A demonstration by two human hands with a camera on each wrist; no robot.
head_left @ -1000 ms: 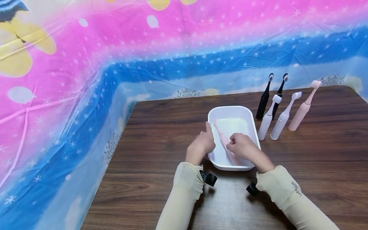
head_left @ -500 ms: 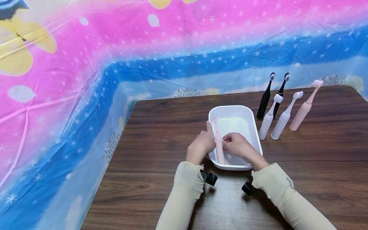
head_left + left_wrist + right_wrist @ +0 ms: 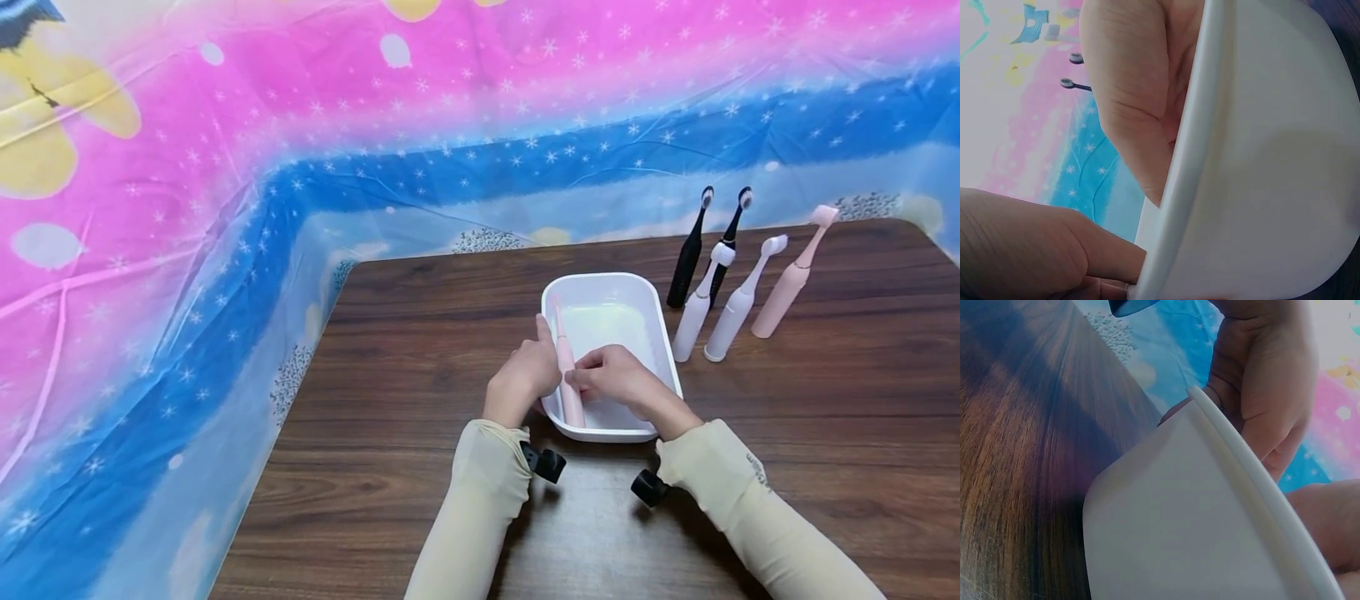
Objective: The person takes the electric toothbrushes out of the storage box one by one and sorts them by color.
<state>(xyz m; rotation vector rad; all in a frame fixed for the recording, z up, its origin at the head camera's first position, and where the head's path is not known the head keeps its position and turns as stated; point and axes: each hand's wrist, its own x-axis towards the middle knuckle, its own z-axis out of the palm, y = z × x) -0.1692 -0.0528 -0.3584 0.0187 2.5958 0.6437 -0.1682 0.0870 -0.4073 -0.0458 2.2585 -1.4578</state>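
Note:
In the head view, a pale pink electric toothbrush [image 3: 573, 408] lies along the left wall inside a white plastic tray [image 3: 611, 434]. My right hand [image 3: 618, 377] reaches in over the tray and pinches the handle with thumb and curled fingers. At the tray's left side my left hand [image 3: 527, 371] grips the rim, its index finger stretched forward along the edge. The right wrist view shows the left hand [image 3: 1269, 381] around the rim, past the tray's near wall [image 3: 1160, 512]. That wall hides the toothbrush in both wrist views.
Right of the tray several electric toothbrushes stand upright: a black one [image 3: 685, 271], another black one partly hidden, two white ones [image 3: 693, 325] and a pink one [image 3: 782, 298]. Beyond the dark wooden table [image 3: 420, 333] hangs a patterned pink and blue cloth [image 3: 450, 108].
The pink toothbrush has gone from lying slantwise to lying along the tray's left wall. My right hand has moved left, onto its handle. My left hand has stayed on the rim.

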